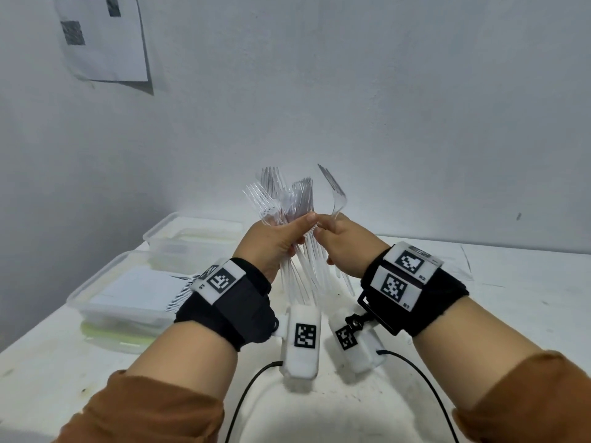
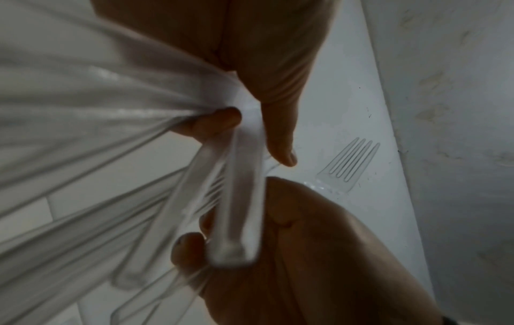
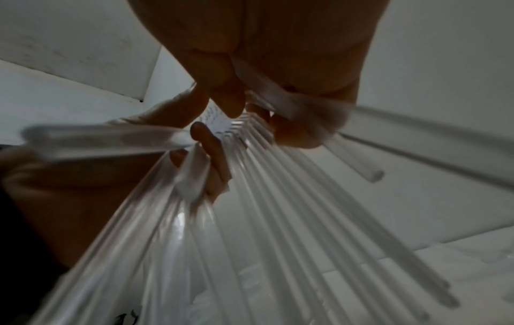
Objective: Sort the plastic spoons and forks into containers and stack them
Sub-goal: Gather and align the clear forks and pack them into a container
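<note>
Forks (image 1: pixel 289 206) are held as an upright bundle, tines up, handles hanging toward the table (image 1: pixel 479 314), in the curled left hand (image 1: pixel 271 244). Right hand (image 1: pixel 345 247), touching it on the right, grips a smaller fork bunch (image 1: pixel 335 193). Two clear lidded containers (image 1: pixel 128 295) lie at left, near one stacked (contents unclear); left hand is nearer them.

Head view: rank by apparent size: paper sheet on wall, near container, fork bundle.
1. paper sheet, cut off by the frame edge
2. near container, partly hidden by the wrist
3. fork bundle
Sheet versus container is close; distance from the camera skews it.
</note>
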